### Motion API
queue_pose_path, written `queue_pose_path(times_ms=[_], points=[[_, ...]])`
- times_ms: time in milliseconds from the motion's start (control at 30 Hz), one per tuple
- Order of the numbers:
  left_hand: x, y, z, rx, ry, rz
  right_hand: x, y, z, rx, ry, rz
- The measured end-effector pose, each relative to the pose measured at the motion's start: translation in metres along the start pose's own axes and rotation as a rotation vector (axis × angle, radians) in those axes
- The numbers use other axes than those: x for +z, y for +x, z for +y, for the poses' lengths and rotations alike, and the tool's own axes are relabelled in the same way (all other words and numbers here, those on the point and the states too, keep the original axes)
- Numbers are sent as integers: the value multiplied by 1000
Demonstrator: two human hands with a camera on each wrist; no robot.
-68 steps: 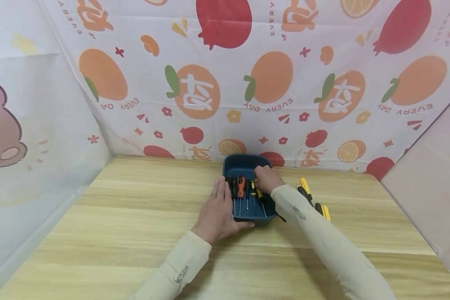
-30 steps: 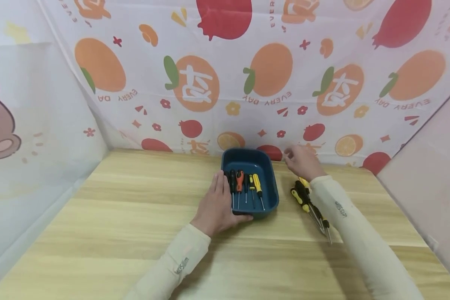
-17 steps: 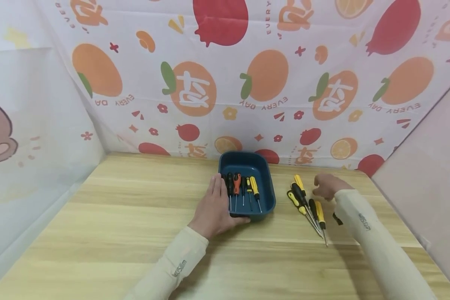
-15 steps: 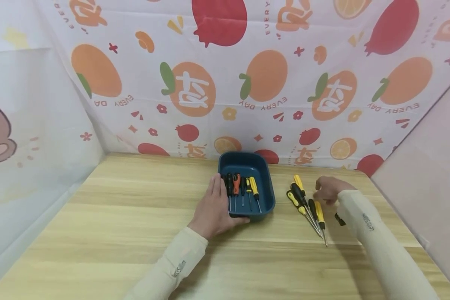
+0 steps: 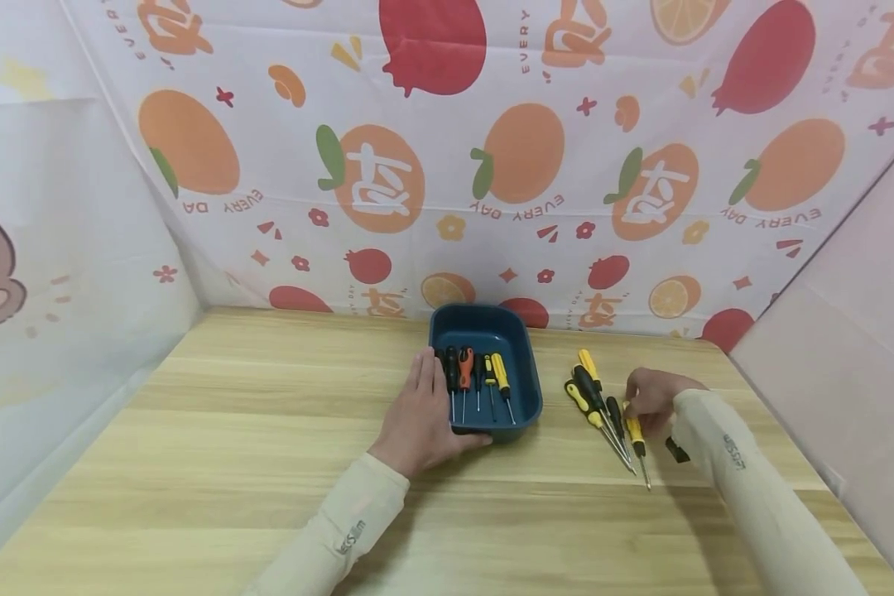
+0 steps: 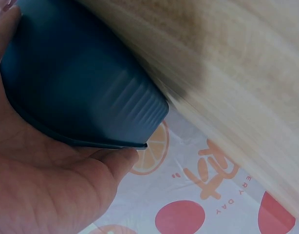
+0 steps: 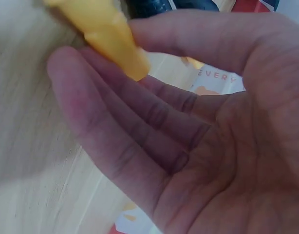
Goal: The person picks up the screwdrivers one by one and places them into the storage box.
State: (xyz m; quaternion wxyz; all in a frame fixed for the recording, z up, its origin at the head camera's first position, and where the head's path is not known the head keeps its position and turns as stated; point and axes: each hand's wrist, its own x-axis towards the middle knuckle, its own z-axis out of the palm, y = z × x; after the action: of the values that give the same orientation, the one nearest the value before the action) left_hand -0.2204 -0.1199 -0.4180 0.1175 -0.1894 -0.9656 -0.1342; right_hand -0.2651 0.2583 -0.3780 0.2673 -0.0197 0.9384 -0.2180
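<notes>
A dark blue plastic bin (image 5: 523, 372) stands on the table, with several screwdrivers lying side by side in it, among them an orange-handled screwdriver (image 5: 465, 364) and a yellow-handled one (image 5: 499, 371). My left hand (image 5: 415, 418) holds the bin at its near left corner, thumb along the front wall and fingers along the left side. In the left wrist view the fingertips lie at the bin's rim (image 6: 76, 144). Right of the bin, my right hand (image 5: 654, 392) pinches the handle end of a yellow screwdriver (image 5: 636, 430); the right wrist view shows its yellow handle (image 7: 110, 36) between thumb and fingers.
Left of my right hand lie several more screwdrivers: a black-handled one (image 5: 587, 386), a yellow-and-black one (image 5: 579, 399) and another yellow-handled one (image 5: 587, 364). A fruit-print cloth (image 5: 372, 178) hangs behind the wooden table (image 5: 268, 447).
My right hand has left the bin, where a yellow screwdriver now lies, and has come down at the right onto another yellow screwdriver. My left hand stays on the bin.
</notes>
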Motion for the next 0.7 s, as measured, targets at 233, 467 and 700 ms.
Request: queue_pose_path(times_ms=[233, 467, 700], points=[[1, -1, 0, -6, -9, -6, -11, -2, -3, -79, 22, 14], [1, -1, -1, -9, -6, -6, -31, 2, -33, -206, 94, 163], [0, 0, 0, -3, -1, -6, -33, 16, -80, -277, 275, 270]])
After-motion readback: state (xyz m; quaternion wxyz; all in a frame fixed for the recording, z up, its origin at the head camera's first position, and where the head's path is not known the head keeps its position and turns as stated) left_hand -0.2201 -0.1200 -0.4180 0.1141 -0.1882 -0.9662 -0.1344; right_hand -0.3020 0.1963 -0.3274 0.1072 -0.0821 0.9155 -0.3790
